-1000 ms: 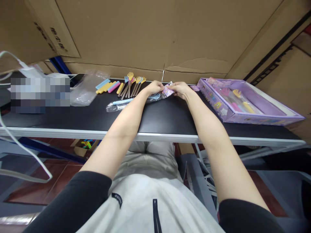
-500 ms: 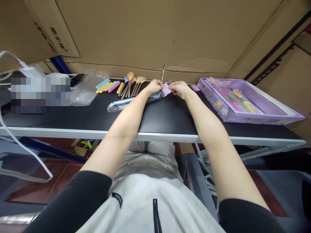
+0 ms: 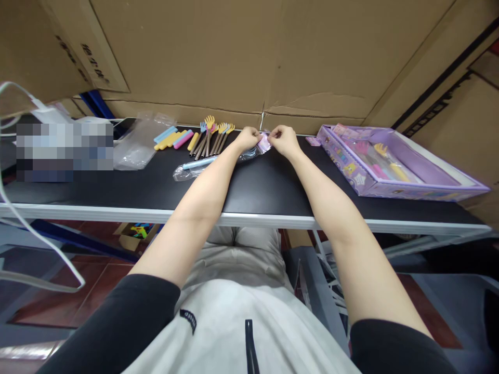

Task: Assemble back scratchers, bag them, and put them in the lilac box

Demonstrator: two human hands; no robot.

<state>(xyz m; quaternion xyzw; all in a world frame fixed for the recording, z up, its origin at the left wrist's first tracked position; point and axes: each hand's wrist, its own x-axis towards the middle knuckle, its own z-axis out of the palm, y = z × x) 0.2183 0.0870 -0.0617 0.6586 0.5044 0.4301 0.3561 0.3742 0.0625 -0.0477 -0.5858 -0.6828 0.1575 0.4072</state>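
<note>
A clear plastic bag (image 3: 182,173) lies slantwise on the black table, with a back scratcher (image 3: 198,163) inside that has a light blue handle. The scratcher's blue claw is partly hidden by my left forearm and hand. At the bag's right end is a small pink-purple card (image 3: 264,141). My left hand (image 3: 248,137) pinches the bag beside this card. My right hand (image 3: 284,140) has its fingertips pressed together at the bag's right edge, the plastic between them barely visible.
Several back scratchers with brown rods (image 3: 208,137) lie behind my left hand. Left of them are coloured handle tubes (image 3: 167,139) and empty plastic bags (image 3: 136,148). At right stands an open purple box (image 3: 366,182) holding bagged scratchers. A small card (image 3: 313,141) lies beside it.
My right hand has shifted slightly, its fingers now more curled at the bag's edge. The card has moved a little left, and clear plastic shows past it. The left hand stays nearly still.
</note>
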